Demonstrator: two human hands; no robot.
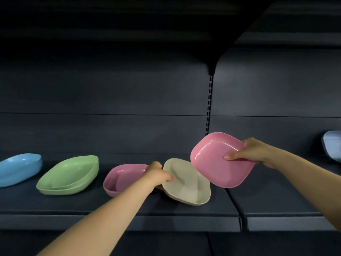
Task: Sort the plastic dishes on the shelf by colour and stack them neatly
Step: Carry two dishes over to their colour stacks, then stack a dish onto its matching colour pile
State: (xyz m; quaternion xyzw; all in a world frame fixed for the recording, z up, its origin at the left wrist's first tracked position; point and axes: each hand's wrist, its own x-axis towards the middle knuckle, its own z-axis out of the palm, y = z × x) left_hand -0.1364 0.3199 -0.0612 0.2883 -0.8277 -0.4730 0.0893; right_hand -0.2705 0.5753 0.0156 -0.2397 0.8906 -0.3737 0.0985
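Shelf (184, 209): dark grey. Dishes, plain, unpatterned: blue dish (18, 169), green stack (70, 175), mauve-pink dish (122, 177), beige dish (186, 183), pink dish (219, 159), pale blue dish (333, 145)

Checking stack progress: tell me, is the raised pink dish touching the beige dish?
Cannot tell. In the head view the raised pink dish overlaps the beige dish, hiding any gap.

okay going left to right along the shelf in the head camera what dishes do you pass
blue dish → green stack → pink dish on the shelf → beige dish, gripped by the left hand → pink dish held up by the right hand → pale blue dish at the frame's right edge.
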